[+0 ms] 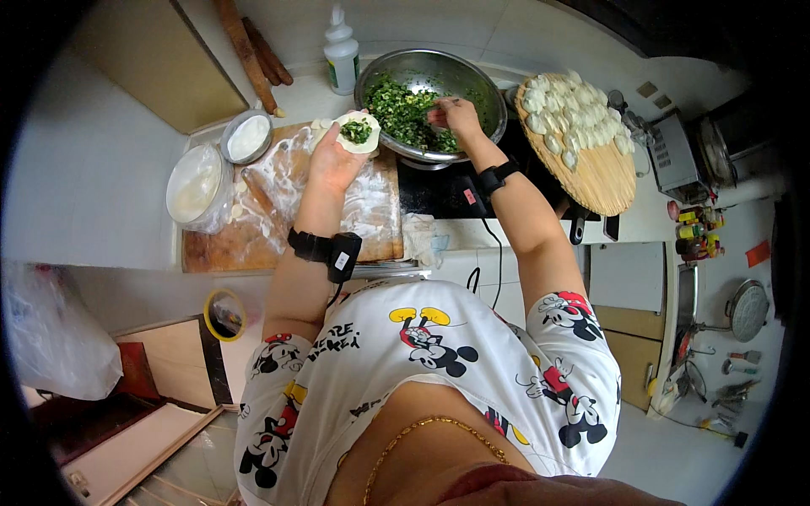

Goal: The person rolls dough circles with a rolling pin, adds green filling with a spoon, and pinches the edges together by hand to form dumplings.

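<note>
My left hand [335, 158] holds a round dough wrapper [367, 144] with chopped green filling [356, 131] at its middle, above a floured wooden board [373, 234]. My right hand [457, 118] is inside a large steel bowl [493, 123] of chopped green filling [405, 120]. Its fingers seem closed around a utensil that I cannot make out clearly. A wooden rolling pin [258, 190] lies on the board among small dough pieces [237, 210]. Many folded dumplings [563, 114] cover the upper part of a round woven tray [598, 183] to the right of the bowl.
A metal bowl of flour [249, 138] and a plastic-covered bowl [196, 185] stand at the board's left. A plastic bottle [342, 57] stands behind. Under the steel bowl is a black cooktop [430, 190]; a crumpled cloth [421, 237] lies by the board's right edge. A cable [497, 253] hangs near my right arm.
</note>
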The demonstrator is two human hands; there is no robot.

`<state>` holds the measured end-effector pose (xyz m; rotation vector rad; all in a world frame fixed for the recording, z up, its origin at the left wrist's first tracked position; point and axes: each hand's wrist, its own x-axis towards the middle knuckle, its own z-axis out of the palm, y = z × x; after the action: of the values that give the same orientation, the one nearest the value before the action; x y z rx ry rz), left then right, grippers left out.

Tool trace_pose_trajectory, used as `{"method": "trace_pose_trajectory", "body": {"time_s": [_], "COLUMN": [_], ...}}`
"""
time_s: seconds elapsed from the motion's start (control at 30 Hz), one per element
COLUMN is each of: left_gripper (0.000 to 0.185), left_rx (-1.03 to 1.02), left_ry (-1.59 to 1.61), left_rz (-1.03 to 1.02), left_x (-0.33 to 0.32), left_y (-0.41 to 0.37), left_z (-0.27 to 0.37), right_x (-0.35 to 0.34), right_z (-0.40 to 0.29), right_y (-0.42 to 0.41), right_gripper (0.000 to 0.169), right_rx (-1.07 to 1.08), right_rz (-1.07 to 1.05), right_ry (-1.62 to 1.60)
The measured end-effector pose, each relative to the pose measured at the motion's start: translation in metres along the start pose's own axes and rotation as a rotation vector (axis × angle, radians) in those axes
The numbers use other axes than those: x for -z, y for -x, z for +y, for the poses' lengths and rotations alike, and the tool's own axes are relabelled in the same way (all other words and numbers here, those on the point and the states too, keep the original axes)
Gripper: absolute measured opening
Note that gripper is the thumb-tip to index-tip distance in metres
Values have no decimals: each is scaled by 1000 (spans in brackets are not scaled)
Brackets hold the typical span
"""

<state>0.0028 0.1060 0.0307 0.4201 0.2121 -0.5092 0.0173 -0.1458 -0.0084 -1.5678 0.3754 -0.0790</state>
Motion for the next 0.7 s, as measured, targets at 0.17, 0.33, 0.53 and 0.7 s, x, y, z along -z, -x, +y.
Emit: {"method": "trace_pose_trajectory", "body": {"time_s": [0.17, 0.33, 0.53, 0.7], "left_gripper": [39, 39, 38, 39], "left_rx": [35, 54, 51, 50], "left_ry": [27, -7, -10, -7], "left_rz": [-14, -36, -21, -80], "left_x": [7, 9, -10, -23], "left_y": [-9, -18, -23, -26], "left_z": [-6, -14, -28, -39], "right_x": [14, 26, 26, 15], "right_z": [-3, -23, -51, -56], "right_y": [11, 39, 85, 108], "right_gripper": [22, 26, 28, 32], "right_rx": [-72, 0, 222, 463], "right_rz": [74, 11, -20, -136], "right_ry": [-294, -334, -291, -78]}}
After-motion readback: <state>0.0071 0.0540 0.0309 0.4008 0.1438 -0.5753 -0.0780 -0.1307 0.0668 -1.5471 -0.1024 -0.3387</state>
